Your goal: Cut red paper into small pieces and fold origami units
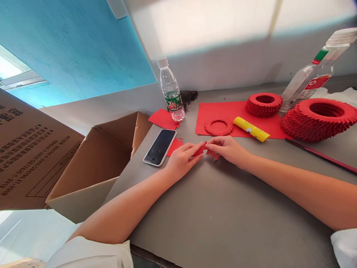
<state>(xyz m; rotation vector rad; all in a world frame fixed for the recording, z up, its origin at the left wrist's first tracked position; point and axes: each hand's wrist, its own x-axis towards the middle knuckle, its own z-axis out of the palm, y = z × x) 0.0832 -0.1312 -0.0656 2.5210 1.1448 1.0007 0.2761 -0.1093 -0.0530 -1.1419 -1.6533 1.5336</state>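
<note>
Above the grey table, my left hand [182, 160] has its fingers closed on a small red paper piece [199, 150]. Facing it, my right hand [224, 150] pinches a pointed bit of red paper at the same spot. Whether both hands grip one piece or two touching pieces, I cannot tell. Just beyond the right hand lies a flat red paper ring [219, 127] with a toothed edge, resting on a red sheet [208, 111]. A yellow glue stick [251, 129] lies to the ring's right. Red paper scraps [173, 147] show beside my left hand, partly covered.
A phone [160, 147] lies left of my hands, with a water bottle [173, 91] behind. Two red stacks of toothed rings [263, 104] [320, 119] stand right, near a clear glass bottle [314, 76]. A dark red knife-like strip [320, 154] lies there. An open cardboard box [83, 197] adjoins the table's left edge.
</note>
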